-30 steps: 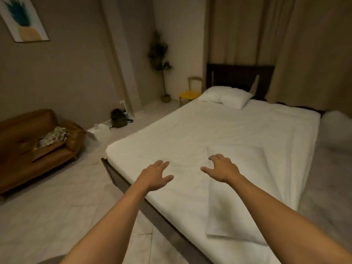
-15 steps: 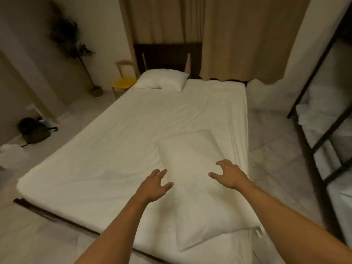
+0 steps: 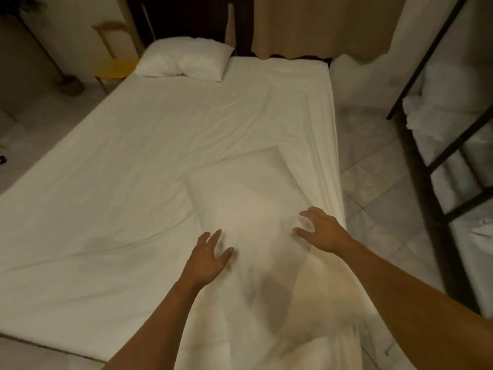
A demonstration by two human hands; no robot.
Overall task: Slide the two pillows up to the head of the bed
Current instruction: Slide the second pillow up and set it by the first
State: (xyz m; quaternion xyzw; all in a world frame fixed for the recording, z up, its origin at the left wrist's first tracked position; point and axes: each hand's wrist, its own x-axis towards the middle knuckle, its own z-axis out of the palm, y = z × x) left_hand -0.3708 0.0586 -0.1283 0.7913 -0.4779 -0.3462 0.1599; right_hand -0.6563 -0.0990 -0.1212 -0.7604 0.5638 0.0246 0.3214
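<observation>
A white pillow (image 3: 184,60) lies at the head of the bed, on its left side, against the dark headboard (image 3: 186,20). A second white pillow (image 3: 250,198) lies lengthwise near the foot of the bed (image 3: 120,156), close to the right edge. My left hand (image 3: 208,259) hovers over this pillow's left edge, fingers spread. My right hand (image 3: 320,231) is over its right side, fingers apart and curled. Neither hand holds anything; whether they touch the pillow is unclear.
A yellow chair (image 3: 112,65) stands left of the bed head beside a potted plant (image 3: 66,84). Beige curtains (image 3: 320,25) hang behind the bed. A black metal rack (image 3: 437,161) with white linens stands at the right across a tiled floor strip (image 3: 373,169).
The view has swung right and moved closer to the bed's foot. Both hands have come down and forward over the near pillow.
</observation>
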